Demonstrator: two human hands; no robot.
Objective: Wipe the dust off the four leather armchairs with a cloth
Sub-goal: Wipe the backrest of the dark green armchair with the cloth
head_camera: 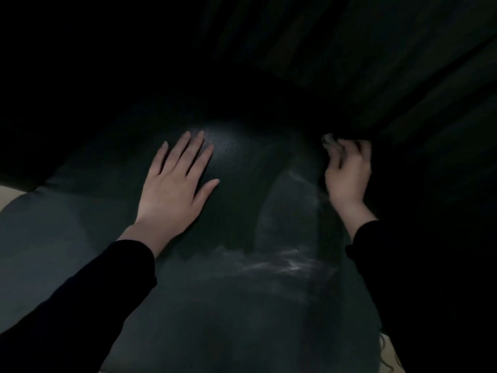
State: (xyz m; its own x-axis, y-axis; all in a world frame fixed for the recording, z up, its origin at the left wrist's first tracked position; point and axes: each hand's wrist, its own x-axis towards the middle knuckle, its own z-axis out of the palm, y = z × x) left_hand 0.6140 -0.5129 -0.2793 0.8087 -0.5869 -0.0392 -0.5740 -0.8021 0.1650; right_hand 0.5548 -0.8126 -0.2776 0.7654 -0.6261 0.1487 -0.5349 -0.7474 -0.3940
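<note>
Left hand (174, 181) flat on dark leather armchair (242, 211), fingers spread, right hand (347, 170) curled, possibly gripping a cloth, blurred.

the armchair (228, 305) leather under me is a very dark green-black with a fine pebbled grain, shining pale grey where light catches it near my left hand (174, 181). whitish, smeary streaks of dust (285, 262) cross it. my sleeves (80, 300) are plain black. a pale beige strip of floor (8, 196) shows at the left edge.
</note>
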